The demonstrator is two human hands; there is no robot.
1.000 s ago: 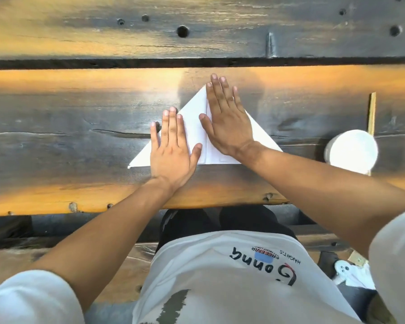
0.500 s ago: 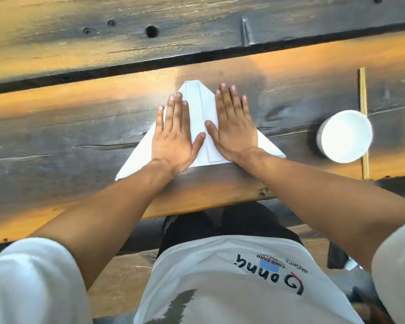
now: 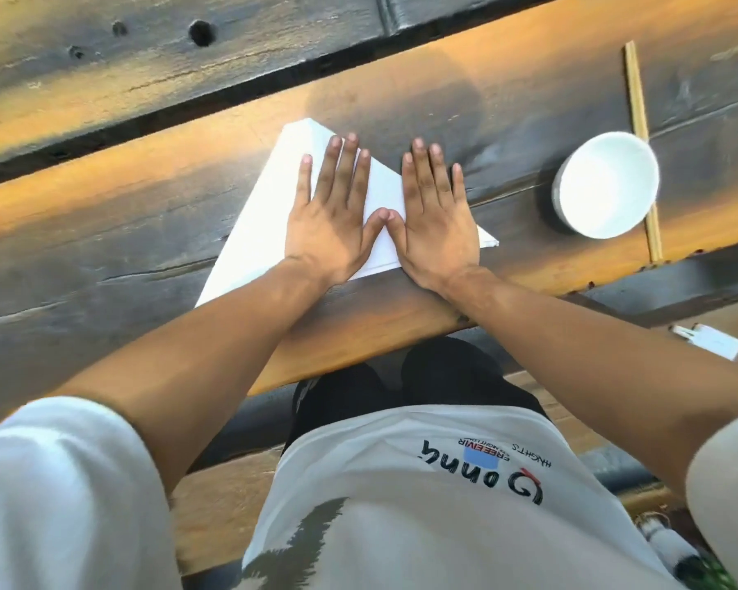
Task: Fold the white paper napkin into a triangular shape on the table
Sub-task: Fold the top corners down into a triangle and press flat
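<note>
Warm orange sidelight, glare on table (image 3: pixel 401 330), slight motion blur, wide-angle edge distortion

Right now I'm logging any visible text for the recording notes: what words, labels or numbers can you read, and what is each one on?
"Gonna", large black letters, upside down to the camera, on the white T-shirt.
"FREEENVIR", small red letters on the same T-shirt, reading uncertain.
"#NIGHT.S", small black letters beside it, partly blurred.
Napkin, white bowl, chopsticks, wooden table: no text.

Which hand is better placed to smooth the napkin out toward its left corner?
Left. The left hand lies flat on the napkin nearest that corner; the right hand presses the opposite half.
</note>
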